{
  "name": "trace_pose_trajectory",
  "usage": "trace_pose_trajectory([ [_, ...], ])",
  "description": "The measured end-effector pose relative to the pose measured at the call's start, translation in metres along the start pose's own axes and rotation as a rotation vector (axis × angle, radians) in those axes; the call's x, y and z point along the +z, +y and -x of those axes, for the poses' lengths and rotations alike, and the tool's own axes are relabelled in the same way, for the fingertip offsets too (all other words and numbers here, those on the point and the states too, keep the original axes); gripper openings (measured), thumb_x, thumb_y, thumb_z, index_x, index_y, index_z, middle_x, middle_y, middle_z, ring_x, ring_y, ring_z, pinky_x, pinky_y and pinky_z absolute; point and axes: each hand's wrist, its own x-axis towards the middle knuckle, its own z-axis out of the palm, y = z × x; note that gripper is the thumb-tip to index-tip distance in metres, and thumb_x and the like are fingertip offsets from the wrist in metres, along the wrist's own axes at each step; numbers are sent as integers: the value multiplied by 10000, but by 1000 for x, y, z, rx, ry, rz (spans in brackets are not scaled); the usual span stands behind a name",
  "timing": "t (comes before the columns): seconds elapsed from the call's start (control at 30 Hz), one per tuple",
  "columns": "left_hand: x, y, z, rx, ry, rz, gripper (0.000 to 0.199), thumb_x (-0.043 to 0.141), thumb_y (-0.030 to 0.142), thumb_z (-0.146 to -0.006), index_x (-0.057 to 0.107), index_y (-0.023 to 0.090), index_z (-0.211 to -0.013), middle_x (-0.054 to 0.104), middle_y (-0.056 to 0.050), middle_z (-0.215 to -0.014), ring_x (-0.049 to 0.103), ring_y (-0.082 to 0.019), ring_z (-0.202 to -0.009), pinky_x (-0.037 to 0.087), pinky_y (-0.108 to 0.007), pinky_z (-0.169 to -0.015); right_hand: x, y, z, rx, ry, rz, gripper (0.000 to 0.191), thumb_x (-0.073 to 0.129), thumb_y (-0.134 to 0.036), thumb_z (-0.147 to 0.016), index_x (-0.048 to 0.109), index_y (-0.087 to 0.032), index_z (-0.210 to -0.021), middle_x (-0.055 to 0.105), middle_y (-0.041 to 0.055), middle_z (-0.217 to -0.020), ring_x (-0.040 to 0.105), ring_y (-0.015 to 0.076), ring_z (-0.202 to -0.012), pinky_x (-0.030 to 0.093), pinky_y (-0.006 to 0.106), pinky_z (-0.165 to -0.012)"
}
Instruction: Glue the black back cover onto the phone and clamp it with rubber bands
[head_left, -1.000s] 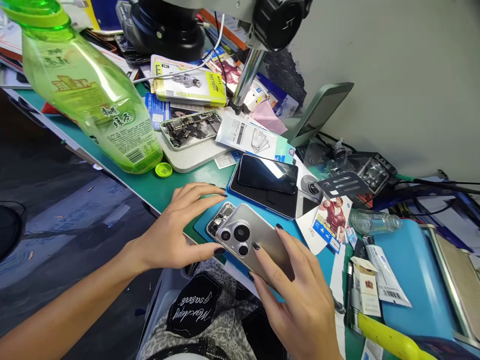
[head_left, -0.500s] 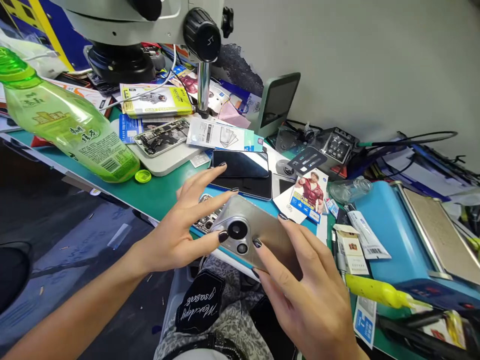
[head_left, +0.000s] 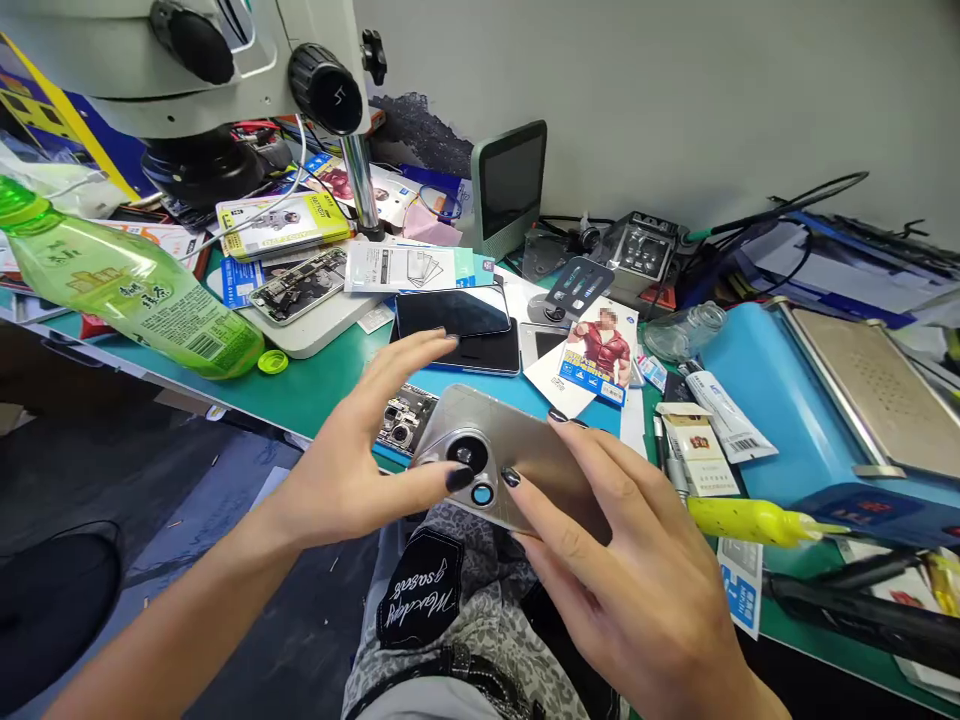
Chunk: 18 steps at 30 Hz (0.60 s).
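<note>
A grey-gold smartphone (head_left: 540, 450) is held tilted above the table edge, its back and large round camera lenses facing me. My right hand (head_left: 622, 540) grips its right part, with the index finger on the back and other fingers at the edges. My left hand (head_left: 360, 450) has its fingers spread; the thumb lies over the camera area, and I cannot tell whether it presses on it. Beyond the left hand is an opened phone with bare circuitry (head_left: 405, 420). Two dark-screened phones (head_left: 457, 312) overlap on the blue mat behind.
A green tea bottle (head_left: 142, 300) lies at the left below a microscope (head_left: 225, 90). Another opened phone (head_left: 300, 285) rests on a white pad. At the right are a blue machine (head_left: 772, 400), a cigarette box (head_left: 697, 450), a white tube (head_left: 727, 415) and a yellow syringe-like bottle (head_left: 750, 520).
My view has shifted to the right. The left hand's fingers have drawn back from the phone's top edge, while its thumb has moved farther over the lenses. My right hand keeps its hold.
</note>
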Motion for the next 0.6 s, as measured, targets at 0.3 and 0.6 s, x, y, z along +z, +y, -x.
trace_pose_trajectory([
  [0.3,6,21,-11,94,-92,-258,525,767,357,-734,611,342,-1235,289,4,-1580,240,-304,-1463,257,-532,-1190,-5,5,13,5,22,-23,279,665,-67,-802,724,-156,-1060,589,245,-1281,552,355,-1186,524,543,-915],
  [0.6,10,25,-19,139,-32,-374,224,548,313,-920,699,331,-1085,337,57,-1561,262,-262,-1459,232,-541,-1199,-6,6,18,22,-19,-79,261,660,-100,-824,712,-144,-1076,580,244,-1290,547,357,-1193,519,549,-928],
])
